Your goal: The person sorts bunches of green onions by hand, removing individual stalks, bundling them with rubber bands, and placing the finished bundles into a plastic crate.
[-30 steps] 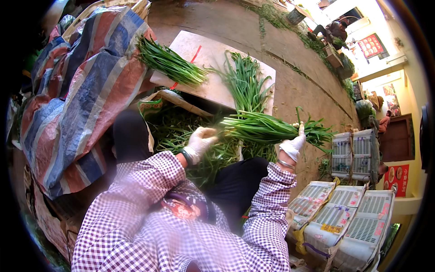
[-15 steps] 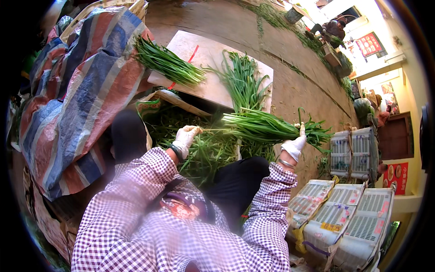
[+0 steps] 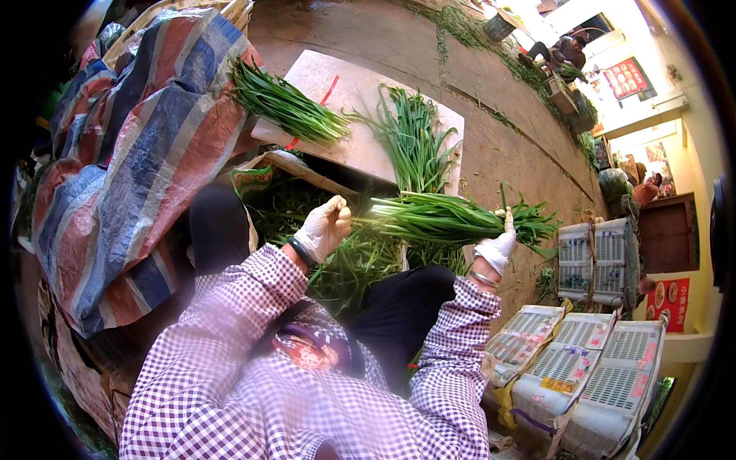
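Note:
A bunch of garlic chives point(image 3: 441, 216) lies sideways in front of me, pale stalk ends to the left and green leaves to the right. My right hand point(image 3: 497, 247), in a white glove, grips it near the leafy end. My left hand point(image 3: 324, 228), also gloved, is closed just left of the stalk ends; whatever its fingers pinch is too small to make out. Beyond, a pale board point(image 3: 356, 96) bears a bundle of chives point(image 3: 287, 106) on its left and looser chives point(image 3: 418, 142) on its right. Below my hands, an open sack holds loose green leaves point(image 3: 345, 268).
A striped tarp point(image 3: 153, 161) covers a heap at my left. White slatted crates point(image 3: 567, 353) stand at the right, with more crates point(image 3: 594, 261) behind. Cut leaves litter the floor point(image 3: 514, 100). Another person point(image 3: 566, 54) sits at the far right.
My left hand has moved a little right and up, and its fingers have curled in. The thin pale strand between it and the bunch no longer shows clearly. My right hand stays nearly still.

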A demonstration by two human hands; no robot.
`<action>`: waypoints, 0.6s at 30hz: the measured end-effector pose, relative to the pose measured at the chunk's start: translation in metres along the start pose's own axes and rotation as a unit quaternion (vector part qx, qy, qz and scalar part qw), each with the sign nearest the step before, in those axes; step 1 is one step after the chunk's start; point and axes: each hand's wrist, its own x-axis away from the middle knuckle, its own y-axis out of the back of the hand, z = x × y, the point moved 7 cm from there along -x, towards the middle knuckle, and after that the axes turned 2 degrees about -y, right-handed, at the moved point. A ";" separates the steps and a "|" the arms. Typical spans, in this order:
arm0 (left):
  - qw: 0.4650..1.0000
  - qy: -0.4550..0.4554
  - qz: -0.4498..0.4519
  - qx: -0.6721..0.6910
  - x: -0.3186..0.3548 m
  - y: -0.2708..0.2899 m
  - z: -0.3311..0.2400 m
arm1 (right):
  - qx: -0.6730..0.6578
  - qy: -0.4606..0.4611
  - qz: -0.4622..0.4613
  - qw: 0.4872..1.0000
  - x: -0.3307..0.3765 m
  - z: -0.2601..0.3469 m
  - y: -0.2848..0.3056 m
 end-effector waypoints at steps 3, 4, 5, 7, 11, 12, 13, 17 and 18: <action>0.979 0.010 -0.115 -0.168 -0.005 0.036 -0.010 | -0.087 -0.062 -0.004 0.994 0.006 0.002 -0.007; 0.958 -0.006 -0.171 -0.232 -0.005 0.063 -0.023 | -0.085 -0.057 -0.017 0.995 0.010 0.005 -0.011; 0.929 -0.021 -0.224 -0.294 -0.002 0.085 -0.036 | -0.083 -0.054 -0.014 0.995 0.013 0.007 -0.013; 0.897 -0.010 -0.242 -0.369 0.010 0.083 -0.039 | -0.077 -0.043 -0.011 0.996 0.016 0.014 -0.011; 0.908 0.069 -0.142 -0.388 0.018 0.008 0.017 | -0.106 -0.063 -0.042 0.991 0.007 0.000 0.006; 0.916 0.094 -0.119 -0.370 0.016 0.002 0.030 | -0.105 -0.062 -0.054 0.991 0.006 -0.007 0.006; 0.924 0.119 -0.094 -0.352 0.014 -0.001 0.040 | -0.115 -0.073 -0.050 0.989 0.004 -0.011 0.005; 0.964 0.168 -0.006 -0.207 -0.001 -0.005 0.071 | -0.094 -0.084 0.011 0.992 0.007 -0.029 -0.003; 0.976 0.132 -0.011 -0.173 -0.009 -0.004 0.074 | -0.069 -0.071 0.008 0.995 0.011 -0.030 -0.005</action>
